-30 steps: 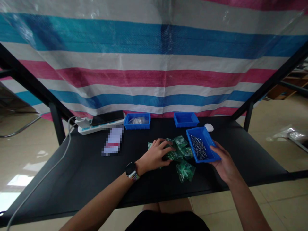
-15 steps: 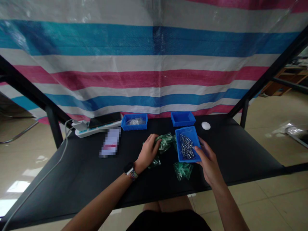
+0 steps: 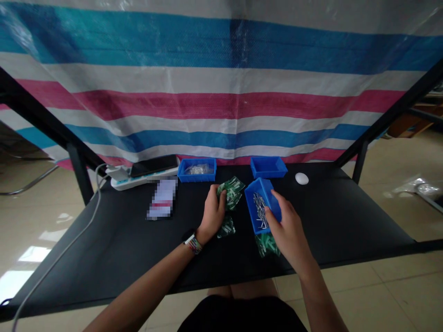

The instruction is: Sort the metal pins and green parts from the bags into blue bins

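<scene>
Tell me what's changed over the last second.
The left hand, earlier spread over the green bags, now grips some and has drawn them left. The right hand still holds the fastener tray, also shifted left. The rear trays and white oval object stayed put.

likely an indoor workshop: striped sheeting (image 3: 221,105) behind the black table (image 3: 131,251), blue parts trays (image 3: 198,178) on it, tiled floor (image 3: 384,295) around.

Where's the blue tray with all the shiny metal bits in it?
In the head view, just right of centre: the blue tray is tilted in the right hand, between a green bag and a second blue tray farther back.
</scene>
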`<state>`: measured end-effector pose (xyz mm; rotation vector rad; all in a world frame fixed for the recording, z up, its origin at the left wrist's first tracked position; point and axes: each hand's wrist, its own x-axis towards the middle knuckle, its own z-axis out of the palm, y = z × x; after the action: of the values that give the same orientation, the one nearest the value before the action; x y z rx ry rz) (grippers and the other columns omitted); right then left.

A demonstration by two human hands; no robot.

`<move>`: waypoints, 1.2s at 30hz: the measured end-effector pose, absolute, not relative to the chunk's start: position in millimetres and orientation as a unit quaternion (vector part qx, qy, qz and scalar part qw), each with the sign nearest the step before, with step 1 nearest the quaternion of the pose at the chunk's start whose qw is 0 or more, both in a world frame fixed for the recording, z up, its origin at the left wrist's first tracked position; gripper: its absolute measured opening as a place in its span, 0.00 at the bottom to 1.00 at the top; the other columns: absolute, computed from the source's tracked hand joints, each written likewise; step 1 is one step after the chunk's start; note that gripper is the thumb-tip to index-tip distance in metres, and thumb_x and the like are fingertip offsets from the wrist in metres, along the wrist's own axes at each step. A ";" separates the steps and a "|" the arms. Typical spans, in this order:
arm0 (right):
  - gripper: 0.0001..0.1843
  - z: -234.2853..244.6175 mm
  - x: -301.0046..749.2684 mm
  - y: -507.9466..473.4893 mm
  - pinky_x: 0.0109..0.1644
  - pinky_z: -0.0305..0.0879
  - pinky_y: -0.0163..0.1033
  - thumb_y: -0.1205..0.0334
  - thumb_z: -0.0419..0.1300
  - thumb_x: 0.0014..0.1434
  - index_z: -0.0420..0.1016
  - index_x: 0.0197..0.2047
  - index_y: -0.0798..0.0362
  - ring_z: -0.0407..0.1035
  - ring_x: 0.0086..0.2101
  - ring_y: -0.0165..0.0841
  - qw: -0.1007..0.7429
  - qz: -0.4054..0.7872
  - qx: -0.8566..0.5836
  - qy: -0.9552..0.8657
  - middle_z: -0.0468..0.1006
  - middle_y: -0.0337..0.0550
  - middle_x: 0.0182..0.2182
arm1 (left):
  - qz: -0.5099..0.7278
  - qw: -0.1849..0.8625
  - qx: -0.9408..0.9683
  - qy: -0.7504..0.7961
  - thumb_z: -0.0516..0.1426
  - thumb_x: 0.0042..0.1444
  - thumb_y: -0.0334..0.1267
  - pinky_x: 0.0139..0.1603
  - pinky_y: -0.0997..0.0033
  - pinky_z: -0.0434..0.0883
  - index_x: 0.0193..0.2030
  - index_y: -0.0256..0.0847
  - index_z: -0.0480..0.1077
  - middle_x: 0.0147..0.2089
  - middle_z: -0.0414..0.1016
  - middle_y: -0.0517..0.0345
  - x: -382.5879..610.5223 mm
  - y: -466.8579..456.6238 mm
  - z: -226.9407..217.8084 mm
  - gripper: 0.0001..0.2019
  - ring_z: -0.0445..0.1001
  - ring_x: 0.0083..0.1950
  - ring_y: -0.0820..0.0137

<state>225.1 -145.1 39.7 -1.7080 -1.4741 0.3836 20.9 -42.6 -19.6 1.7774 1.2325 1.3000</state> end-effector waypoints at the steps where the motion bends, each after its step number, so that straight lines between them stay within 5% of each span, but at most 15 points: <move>1: 0.30 41.6 221.4 -144.2 0.55 0.76 0.57 0.50 0.54 0.70 0.66 0.71 0.49 0.76 0.54 0.51 0.400 0.142 -0.684 -0.593 0.76 0.58 0.57 | 0.490 0.305 0.670 0.466 0.51 0.74 0.41 0.41 0.69 0.68 0.45 0.44 0.62 0.38 0.69 0.59 21.0 -42.9 -19.3 0.06 0.69 0.38 0.69; 16: 0.30 54.8 200.1 -137.4 0.36 0.79 0.49 0.58 0.55 0.69 0.64 0.72 0.46 0.79 0.46 0.52 0.212 0.008 -0.713 -0.668 0.73 0.59 0.58 | 0.507 0.307 0.660 0.462 0.50 0.74 0.40 0.42 0.68 0.67 0.45 0.43 0.60 0.38 0.67 0.59 24.0 -43.2 -21.2 0.05 0.68 0.38 0.69; 24: 0.31 58.7 202.6 -133.0 0.30 0.76 0.46 0.57 0.55 0.69 0.62 0.74 0.48 0.80 0.40 0.50 0.173 -0.029 -0.693 -0.699 0.74 0.59 0.55 | 0.509 0.300 0.661 0.463 0.50 0.74 0.39 0.43 0.68 0.68 0.46 0.43 0.60 0.39 0.67 0.58 25.0 -43.5 -22.8 0.04 0.69 0.40 0.68; 36: 0.31 63.1 212.5 -133.1 0.33 0.77 0.46 0.58 0.57 0.67 0.65 0.72 0.48 0.79 0.42 0.49 0.182 -0.052 -0.699 -0.690 0.75 0.57 0.57 | 0.475 0.299 0.694 0.450 0.53 0.72 0.41 0.48 0.65 0.70 0.48 0.43 0.63 0.44 0.70 0.55 25.0 -46.4 -20.9 0.05 0.71 0.45 0.65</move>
<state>212.5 -133.1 63.1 -1.9728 -1.9481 -0.1468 25.0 -46.4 -20.9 1.8440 1.1954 1.2609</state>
